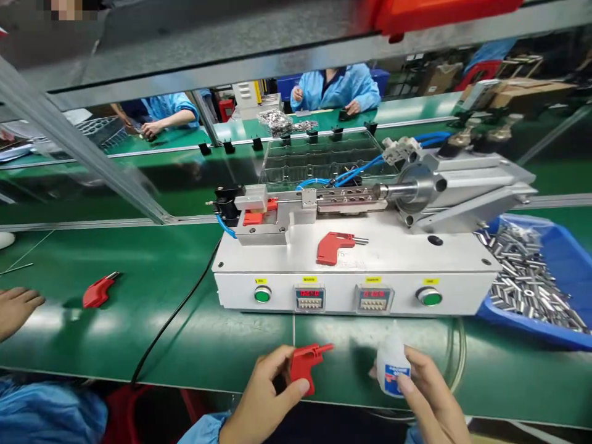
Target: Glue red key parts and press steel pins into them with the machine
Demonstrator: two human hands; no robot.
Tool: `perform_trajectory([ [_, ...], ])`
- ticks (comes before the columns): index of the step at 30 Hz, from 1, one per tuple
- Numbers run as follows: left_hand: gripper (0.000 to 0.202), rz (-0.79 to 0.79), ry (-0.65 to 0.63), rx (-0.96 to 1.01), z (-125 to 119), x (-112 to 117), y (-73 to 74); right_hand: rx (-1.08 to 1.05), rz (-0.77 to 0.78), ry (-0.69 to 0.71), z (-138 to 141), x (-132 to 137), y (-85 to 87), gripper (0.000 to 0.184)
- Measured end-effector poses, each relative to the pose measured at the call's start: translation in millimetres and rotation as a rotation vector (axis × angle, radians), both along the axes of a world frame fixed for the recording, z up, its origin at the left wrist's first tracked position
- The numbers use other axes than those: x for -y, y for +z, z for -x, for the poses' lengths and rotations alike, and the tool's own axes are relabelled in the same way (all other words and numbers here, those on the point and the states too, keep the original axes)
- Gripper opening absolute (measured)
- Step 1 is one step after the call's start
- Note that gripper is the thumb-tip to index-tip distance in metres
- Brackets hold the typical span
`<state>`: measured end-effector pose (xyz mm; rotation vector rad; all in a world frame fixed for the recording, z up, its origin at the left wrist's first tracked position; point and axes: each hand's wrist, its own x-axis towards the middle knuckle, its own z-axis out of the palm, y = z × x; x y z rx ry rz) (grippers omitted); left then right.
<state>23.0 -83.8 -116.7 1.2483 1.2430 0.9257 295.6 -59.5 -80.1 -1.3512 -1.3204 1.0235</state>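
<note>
Gripping the red part [303, 368] in my left hand [268, 391] and the white bottle [392, 354] in my right hand [432, 391], fingers clamped on each near the front edge of the green surface [194, 345], I might oversqueeze and spill something; the bottle's label [392, 383] is unreadable, its tip blurry, some fingertips hidden.

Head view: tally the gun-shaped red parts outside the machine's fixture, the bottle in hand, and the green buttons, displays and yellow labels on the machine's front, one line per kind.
Red parts: 3
Bottle: 1
Green buttons: 2
Displays: 2
Yellow labels: 4
Total: 12
</note>
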Motion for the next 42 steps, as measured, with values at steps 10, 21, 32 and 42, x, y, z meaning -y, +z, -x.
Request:
perform_trajectory([
  [10,0.042,0.02,-0.017,-0.121,8.8,8.7,-3.9,-0.288,0.232,-0.012,22.3,20.5,-4.5,0.044],
  [21,0.039,0.023,0.008,-0.019,-2.1,1.7,9.2,-0.408,0.215,-0.162,20.1,11.6,0.8,0.048],
  [32,0.039,-0.071,0.013,0.039,-19.3,-6.2,25.4,-0.236,0.04,-0.204,33.7,16.4,13.8,0.038],
  [42,0.035,-0.138,-0.006,0.062,-16.0,-5.6,28.0,-0.117,-0.046,-0.241,30.3,23.1,2.3,0.032],
])
